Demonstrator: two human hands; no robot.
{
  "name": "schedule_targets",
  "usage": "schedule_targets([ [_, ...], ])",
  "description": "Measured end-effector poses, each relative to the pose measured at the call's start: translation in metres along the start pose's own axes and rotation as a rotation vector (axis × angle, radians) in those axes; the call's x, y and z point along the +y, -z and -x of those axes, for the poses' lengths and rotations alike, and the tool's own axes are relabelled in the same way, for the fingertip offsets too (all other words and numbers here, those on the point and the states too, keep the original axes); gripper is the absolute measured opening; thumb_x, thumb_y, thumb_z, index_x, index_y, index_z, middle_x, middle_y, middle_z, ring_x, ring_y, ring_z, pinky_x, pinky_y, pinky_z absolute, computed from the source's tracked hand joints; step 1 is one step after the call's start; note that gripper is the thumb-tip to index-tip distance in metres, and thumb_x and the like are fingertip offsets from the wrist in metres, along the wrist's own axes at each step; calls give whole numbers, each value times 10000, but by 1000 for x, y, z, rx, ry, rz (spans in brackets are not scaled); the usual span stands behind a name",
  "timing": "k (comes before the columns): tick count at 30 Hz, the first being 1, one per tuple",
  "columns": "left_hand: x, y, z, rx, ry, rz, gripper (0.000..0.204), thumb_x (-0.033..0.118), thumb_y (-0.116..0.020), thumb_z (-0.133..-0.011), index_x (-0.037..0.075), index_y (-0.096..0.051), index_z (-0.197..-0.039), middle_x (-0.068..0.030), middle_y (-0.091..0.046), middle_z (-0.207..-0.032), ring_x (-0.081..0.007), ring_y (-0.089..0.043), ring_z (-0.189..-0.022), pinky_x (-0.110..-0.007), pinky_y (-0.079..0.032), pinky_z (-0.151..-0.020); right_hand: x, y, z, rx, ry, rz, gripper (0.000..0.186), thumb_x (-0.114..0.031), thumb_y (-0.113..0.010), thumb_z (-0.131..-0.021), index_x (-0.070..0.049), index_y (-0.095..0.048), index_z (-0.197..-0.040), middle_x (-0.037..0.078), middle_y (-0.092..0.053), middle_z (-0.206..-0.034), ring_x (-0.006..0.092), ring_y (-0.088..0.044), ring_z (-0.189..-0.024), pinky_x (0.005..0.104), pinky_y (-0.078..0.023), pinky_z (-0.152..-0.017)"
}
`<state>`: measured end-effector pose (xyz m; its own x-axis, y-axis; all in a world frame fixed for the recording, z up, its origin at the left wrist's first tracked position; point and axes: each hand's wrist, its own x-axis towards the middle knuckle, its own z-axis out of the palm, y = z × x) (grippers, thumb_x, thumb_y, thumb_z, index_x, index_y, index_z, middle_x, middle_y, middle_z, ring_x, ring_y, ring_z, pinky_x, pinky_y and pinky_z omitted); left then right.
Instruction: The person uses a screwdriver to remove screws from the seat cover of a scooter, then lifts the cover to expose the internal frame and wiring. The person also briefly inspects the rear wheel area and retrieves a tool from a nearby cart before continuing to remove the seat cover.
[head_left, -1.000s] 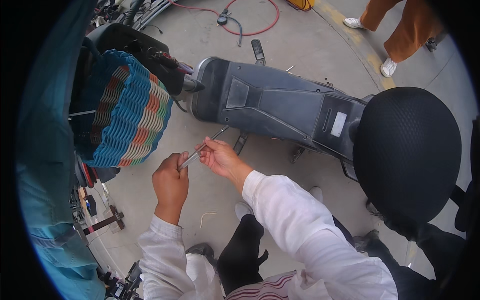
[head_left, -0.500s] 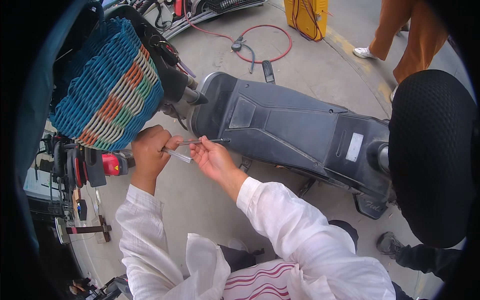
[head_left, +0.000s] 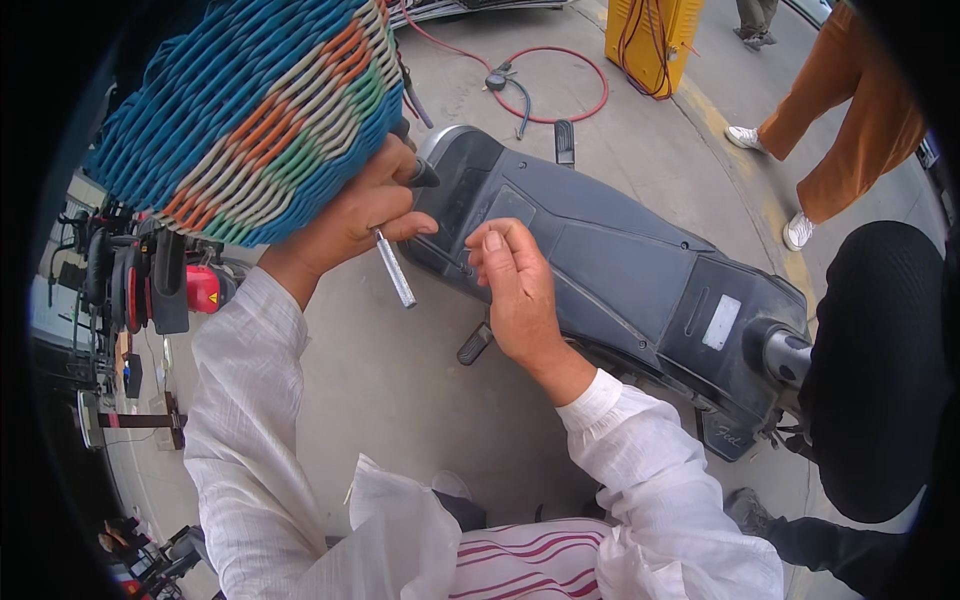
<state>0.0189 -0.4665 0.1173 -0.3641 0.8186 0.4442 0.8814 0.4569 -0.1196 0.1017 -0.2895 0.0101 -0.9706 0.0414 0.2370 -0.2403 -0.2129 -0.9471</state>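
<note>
My left hand [head_left: 365, 210] is closed around a silver, bar-like tool [head_left: 396, 270], whose end sticks out below the thumb. The rest of that tool is hidden in the fist, so its exact kind is unclear. This hand is beside the lower edge of a blue woven basket [head_left: 270, 130] with orange, white and green bands. My right hand [head_left: 518, 295] is over the near side of the scooter's dark grey footboard [head_left: 600, 245]. Its thumb and fingers are drawn together in a pinch; anything between them is too small to make out.
A black scooter seat [head_left: 875, 370] rises at the right. Fold-out footrests [head_left: 475, 344] project from the footboard. Beyond lie a red hose [head_left: 605, 85] and a yellow box [head_left: 650, 45]. One person in brown trousers [head_left: 850, 120] stands far right; a dark shoe [head_left: 748, 512] shows lower right.
My right hand has come away from the tool and moved right. My left hand has risen with the tool, whose thin shaft no longer shows against the footboard. The basket appears larger.
</note>
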Motion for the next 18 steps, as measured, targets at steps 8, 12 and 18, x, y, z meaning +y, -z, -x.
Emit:
schedule_targets([
  [8,-17,-21,13,152,75,49,208,107,-706,-822,73,-552,-958,-41,-552,-958,-209,-518,-871,-307,-446,-772,-87,-45,-24,-456,62,600,322,-91,-631,-866,-35,-423,-1105,147,-575,-882,296,-607,-774,385,-485,-701],
  [12,-13,-23,24,80,401,548,197,91,-671,-852,85,-544,-1001,-31,-550,-862,-157,-508,-746,-274,-460,-697,-90,-50,-37,-498,152,652,332,-56,-608,-871,-16,-377,-1106,196,-614,-916,374,-628,-840,420,-484,-711],
  [18,8,-8,37,67,399,155,236,157,-650,-865,69,-576,-1071,-67,-629,-938,-205,-616,-897,-325,-493,-793,-101,-43,-52,-614,237,1113,230,-72,-549,-909,13,-441,-1093,208,-642,-970,405,-626,-809,437,-494,-661],
])
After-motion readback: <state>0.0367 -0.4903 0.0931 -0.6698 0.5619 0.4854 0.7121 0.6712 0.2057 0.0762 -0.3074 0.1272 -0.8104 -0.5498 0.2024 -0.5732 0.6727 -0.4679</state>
